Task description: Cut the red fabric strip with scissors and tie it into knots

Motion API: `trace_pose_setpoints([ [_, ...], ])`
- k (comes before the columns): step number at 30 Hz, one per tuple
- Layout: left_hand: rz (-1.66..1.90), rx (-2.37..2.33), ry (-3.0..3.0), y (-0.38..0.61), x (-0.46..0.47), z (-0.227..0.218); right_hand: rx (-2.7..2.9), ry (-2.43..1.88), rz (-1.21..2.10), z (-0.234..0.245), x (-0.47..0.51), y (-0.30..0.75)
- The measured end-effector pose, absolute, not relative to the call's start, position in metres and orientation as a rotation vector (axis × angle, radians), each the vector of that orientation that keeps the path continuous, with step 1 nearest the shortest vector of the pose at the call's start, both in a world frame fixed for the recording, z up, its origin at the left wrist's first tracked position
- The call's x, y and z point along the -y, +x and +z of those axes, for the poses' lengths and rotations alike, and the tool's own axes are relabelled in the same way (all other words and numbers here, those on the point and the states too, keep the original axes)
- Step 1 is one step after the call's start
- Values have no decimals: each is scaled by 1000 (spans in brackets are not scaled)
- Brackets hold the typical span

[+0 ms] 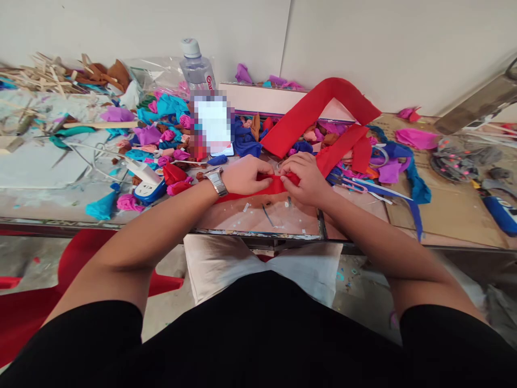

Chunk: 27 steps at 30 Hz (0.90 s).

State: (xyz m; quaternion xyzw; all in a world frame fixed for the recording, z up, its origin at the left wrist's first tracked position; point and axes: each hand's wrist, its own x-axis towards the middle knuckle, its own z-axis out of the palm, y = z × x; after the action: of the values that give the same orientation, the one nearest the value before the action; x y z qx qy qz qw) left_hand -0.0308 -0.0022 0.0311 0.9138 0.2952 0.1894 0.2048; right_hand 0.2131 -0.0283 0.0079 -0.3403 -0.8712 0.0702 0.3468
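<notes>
A long red strip of crepe paper bends over the heap at the back and comes down to the table's front. My left hand, with a metal watch on its wrist, pinches the strip's near part. Close beside it, my right hand has its fingers curled on the same strip, thumb and fingertips pressed together. Between the two hands a short stretch of red paper shows. Right of my right hand lie scissors with pink handles, partly under paper scraps.
Crumpled coloured paper pieces cover the middle. Behind stand a plastic bottle and a lit phone. A power strip with a plug lies left. Cardboard lies right, with a blue roll at its edge. Wood slivers are piled far left.
</notes>
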Motion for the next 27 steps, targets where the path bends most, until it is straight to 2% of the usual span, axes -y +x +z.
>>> trace_pose_setpoints([
  [27, 545, -775, 2538, -29, 5, 31, 2268, -938, 172, 11, 35, 212],
])
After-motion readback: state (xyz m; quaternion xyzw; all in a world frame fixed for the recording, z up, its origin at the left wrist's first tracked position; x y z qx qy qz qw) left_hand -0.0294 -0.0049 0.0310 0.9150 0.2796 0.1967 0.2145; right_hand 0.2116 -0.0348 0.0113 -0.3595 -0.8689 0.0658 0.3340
